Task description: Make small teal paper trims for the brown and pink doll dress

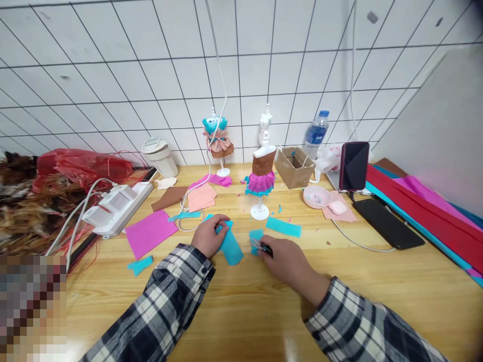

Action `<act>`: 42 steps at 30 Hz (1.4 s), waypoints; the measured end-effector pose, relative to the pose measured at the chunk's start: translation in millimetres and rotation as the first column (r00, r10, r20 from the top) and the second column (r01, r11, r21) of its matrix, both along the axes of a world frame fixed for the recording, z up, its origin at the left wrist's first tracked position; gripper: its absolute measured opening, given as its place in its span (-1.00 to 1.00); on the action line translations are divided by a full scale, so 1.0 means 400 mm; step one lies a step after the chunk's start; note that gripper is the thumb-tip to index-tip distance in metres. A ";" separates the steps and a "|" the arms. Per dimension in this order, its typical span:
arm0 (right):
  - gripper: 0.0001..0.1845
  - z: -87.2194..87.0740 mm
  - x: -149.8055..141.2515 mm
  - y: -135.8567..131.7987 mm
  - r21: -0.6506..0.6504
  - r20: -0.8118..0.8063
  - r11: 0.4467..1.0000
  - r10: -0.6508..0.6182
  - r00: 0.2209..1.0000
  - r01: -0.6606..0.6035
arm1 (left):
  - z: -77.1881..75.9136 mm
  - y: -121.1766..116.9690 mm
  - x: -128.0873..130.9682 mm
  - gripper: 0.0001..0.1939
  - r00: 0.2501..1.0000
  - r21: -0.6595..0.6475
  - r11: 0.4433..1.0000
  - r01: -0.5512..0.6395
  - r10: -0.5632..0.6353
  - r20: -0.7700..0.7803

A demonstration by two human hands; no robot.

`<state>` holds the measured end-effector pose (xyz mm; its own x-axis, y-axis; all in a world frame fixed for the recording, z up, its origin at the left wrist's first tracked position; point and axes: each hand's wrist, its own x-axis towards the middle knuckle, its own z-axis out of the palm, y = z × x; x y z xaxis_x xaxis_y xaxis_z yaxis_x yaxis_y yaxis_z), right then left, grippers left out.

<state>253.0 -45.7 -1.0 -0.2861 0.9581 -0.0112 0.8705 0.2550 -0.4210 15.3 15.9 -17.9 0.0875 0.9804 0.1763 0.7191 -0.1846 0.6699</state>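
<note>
Your left hand [211, 235] has its fingers bunched at the far end of the blue strip [231, 249], pinching or just pressing, you can't tell which; the strip slants toward you from the fingertips. Your right fingers close round the dark-handled scissors [266, 248]. The strip looks light, limp and easily torn, so best take it flat by an edge.

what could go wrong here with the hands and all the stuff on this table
The scissors in the right hand point toward the left hand, so a careless cut might nick a finger.

The nearest mini mannequin stands on a slim stem just beyond both hands; a knock might tip it.

The bead dish looks open, so a bump could spill it.
</note>
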 end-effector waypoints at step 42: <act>-0.69 -0.021 -0.186 0.152 0.336 -0.020 0.922 0.210 0.977 -0.192 | 0.037 0.011 -0.061 -0.79 0.958 0.186 0.945 -0.270 0.244 0.154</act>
<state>178.7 15.1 -9.6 -0.4642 0.8269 0.3173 0.7647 0.5550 -0.3276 -9.2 20.2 -3.2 -0.1988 0.9089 0.3666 0.6714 -0.1462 0.7265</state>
